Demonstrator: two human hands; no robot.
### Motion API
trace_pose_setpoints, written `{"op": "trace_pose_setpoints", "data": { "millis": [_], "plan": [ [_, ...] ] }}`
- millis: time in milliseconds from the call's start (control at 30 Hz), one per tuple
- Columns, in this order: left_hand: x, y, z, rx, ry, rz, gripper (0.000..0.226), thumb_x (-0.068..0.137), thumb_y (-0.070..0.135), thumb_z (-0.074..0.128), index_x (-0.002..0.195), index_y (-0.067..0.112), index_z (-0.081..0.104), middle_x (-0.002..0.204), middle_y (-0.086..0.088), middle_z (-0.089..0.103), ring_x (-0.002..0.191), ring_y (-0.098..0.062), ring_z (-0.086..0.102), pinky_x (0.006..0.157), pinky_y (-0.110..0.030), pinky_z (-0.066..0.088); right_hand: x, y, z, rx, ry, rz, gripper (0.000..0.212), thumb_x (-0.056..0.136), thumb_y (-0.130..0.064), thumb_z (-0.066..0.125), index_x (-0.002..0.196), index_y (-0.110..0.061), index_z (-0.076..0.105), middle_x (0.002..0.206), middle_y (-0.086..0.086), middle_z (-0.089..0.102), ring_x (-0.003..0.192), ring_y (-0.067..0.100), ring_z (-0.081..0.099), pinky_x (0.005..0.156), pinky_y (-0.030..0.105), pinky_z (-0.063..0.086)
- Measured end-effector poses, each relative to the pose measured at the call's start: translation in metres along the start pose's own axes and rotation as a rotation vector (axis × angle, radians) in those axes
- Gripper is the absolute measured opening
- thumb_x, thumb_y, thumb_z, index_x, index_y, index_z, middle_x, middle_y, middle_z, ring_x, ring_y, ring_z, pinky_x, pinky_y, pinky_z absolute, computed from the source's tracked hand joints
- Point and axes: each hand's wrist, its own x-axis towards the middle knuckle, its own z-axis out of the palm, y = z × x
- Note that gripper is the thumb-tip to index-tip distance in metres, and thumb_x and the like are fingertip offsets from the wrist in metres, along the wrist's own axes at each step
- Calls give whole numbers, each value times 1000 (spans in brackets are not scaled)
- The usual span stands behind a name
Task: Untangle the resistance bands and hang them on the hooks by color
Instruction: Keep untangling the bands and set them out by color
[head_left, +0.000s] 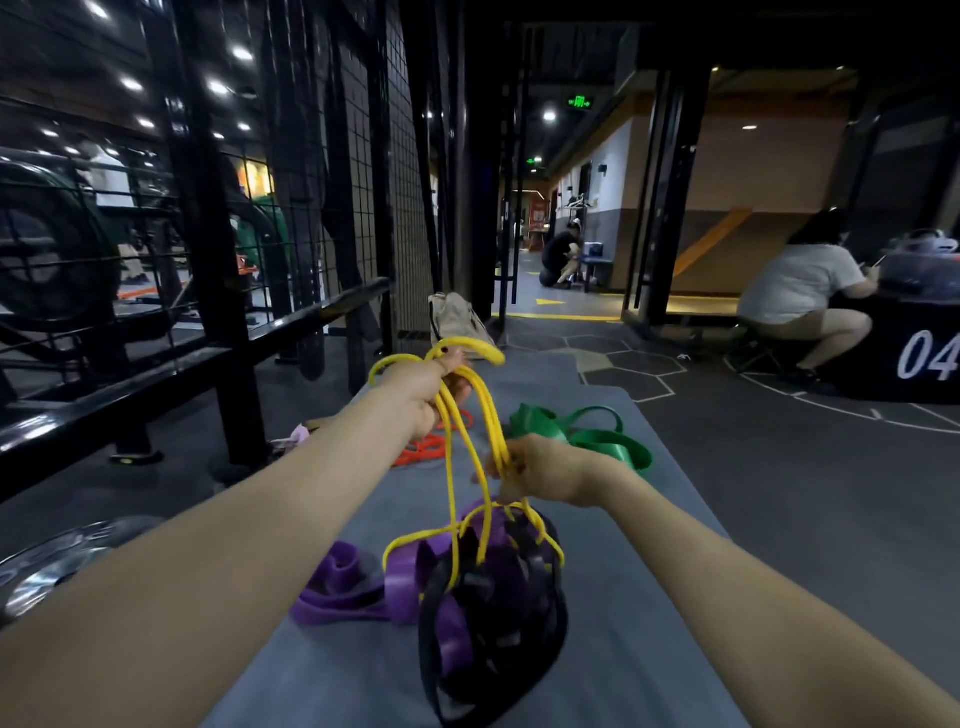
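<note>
1. The grey mat (613, 649) runs away down the floor, and everything I place here is placed against it.
2. Above the mat's far half, the left hand (434, 387) is raised with its fingers curled round a bunch of yellow band (451, 467) strands; two loops of the band stick out past the fist.
3. Nearer, above the middle of the mat, the right hand (540, 470) pinches the same yellow strands; its fingertips are turned away, so just how many strands it has I cannot tell.
4. From both hands the yellow strands drop to the mat's near half and thread through a knot of purple band (358, 597) and black band (493, 670). Where yellow passes inside that heap is hidden.
5. The purple band trails out flat toward the mat's left edge; the black one is too dark to follow loop by loop.
6. At the mat's far right lies the green band (597, 434), partly covered by the right wrist.
7. At the far left, an orange band (426, 447) shows only in pieces behind the left forearm.
8. Beyond the mat's far end sits a beige bag (457, 317).
9. Left of the mat stands a black wire-mesh rack (358, 171); any hooks on it are lost in the dark.
</note>
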Motion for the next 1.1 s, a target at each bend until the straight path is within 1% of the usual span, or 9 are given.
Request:
{"op": "trace_pose_setpoints", "data": {
  "millis": [100,167,267,367,600,733,833,1000,1100],
  "plan": [
    [1,2,-7,-7,19,35,23,92,12,56,69,10,55,43,2,59,37,-6,57,36,-19,48,0,14,-2,-209,38,35,6,86,-12,64,80,-12,66,75,2,64,67,9,54,58,14,40],
    [5,-2,-17,43,56,50,20,91,12,57,71,9,55,59,-3,60,52,-11,56,38,-18,49,1,21,-10,-229,162,67,26,88,-18,63,63,-17,57,65,3,59,59,11,52,53,14,40],
    [10,-20,-23,142,13,-29,21,92,14,56,71,12,55,64,-3,59,61,-13,47,53,-28,46,0,14,-27,140,408,12,17,89,-12,62,74,-3,63,64,9,57,58,16,54,65,26,50],
    [10,-33,-11,149,-92,-92,20,92,12,55,72,14,57,58,-1,63,66,-13,51,63,-27,44,-3,-5,-41,556,468,-66,17,90,-2,57,73,-2,58,60,7,51,51,12,53,50,18,50],
    [-2,-54,18,220,-226,-66,25,91,-3,51,74,13,58,48,7,63,47,-2,61,49,-12,48,1,-12,-50,653,514,-63,29,91,6,49,65,-4,57,65,9,57,54,13,57,51,16,53],
    [-2,-67,22,346,-230,8,21,86,-9,55,78,10,62,58,5,66,61,-10,62,59,-18,52,2,-12,-40,638,508,-113,25,84,7,60,63,-7,63,52,2,61,47,10,59,50,22,53],
    [4,-73,15,327,-162,-17,15,90,-1,56,101,7,61,75,-2,64,63,-12,61,60,-23,53,5,0,-28,585,495,-114,21,78,12,64,67,-7,62,58,5,59,43,3,55,47,22,50],
    [6,-61,-8,213,-21,-60,17,93,9,54,76,12,55,70,-5,56,58,-13,55,46,-20,50,3,30,5,221,238,40,32,81,-10,70,111,-4,61,90,8,59,72,12,56,63,21,48],
    [5,-54,-15,166,-28,-91,17,93,10,54,77,10,58,73,-6,57,66,-15,56,57,-25,47,5,31,22,221,193,-20,33,86,-13,66,117,-7,59,111,10,60,86,18,59,81,40,52]
  ]
}}
